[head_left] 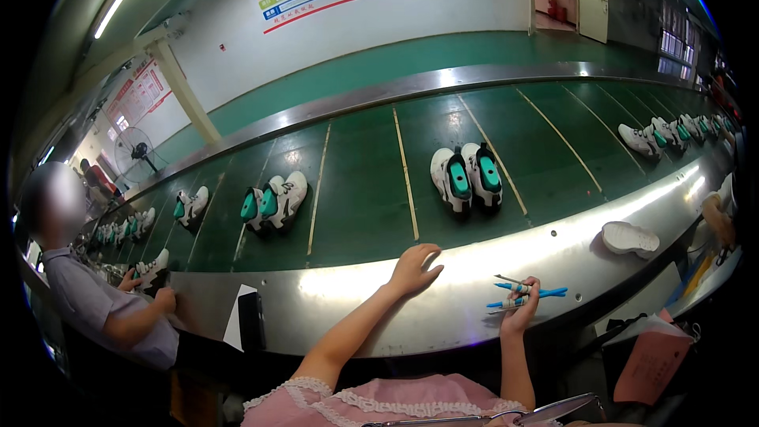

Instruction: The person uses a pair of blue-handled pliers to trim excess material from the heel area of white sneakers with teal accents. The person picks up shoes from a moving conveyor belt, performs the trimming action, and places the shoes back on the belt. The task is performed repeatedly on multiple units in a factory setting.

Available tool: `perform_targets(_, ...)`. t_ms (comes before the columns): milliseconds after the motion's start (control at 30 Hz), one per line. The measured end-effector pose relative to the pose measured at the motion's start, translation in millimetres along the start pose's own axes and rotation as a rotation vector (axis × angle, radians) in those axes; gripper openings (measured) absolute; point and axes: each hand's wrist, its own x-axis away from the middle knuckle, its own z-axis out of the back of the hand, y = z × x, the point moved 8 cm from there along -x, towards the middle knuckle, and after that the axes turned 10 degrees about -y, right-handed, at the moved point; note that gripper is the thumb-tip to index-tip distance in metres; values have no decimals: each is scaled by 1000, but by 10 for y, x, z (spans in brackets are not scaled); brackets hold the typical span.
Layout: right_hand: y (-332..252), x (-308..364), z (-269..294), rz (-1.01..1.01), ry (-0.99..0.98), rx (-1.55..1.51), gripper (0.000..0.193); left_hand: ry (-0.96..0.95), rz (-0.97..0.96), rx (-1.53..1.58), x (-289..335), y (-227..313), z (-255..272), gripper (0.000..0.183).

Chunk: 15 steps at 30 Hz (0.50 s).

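Observation:
My left hand [415,270] rests at the inner edge of the metal ledge beside the green conveyor belt, fingers apart and holding nothing. Closed around several thin blue pen-like sticks [512,301] with pale bands wrapped about them is my right hand [522,312], over the ledge; their exact kind is too small to tell. Beyond my hands, a pair of white and black sneakers [466,178] with teal inserts stands on the belt. A lone white shoe sole or upturned shoe [630,239] lies on the ledge to the right.
Yellowish lines cross the green belt [364,182]. More sneakers stand left [273,199] and far right [664,136]. A co-worker [111,292] at the left handles a sneaker. A black phone-like object [251,322] lies on the metal ledge [356,324]; a pink card [652,364] hangs lower right.

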Motion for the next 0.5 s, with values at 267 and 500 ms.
perform_targets(267,46,35,17,-12,41,16,23,114,108,-43,732,-201,473,37)
perform_targets(500,63,35,-32,-44,44,87,23,218,242,17,1094,-538,718,40)
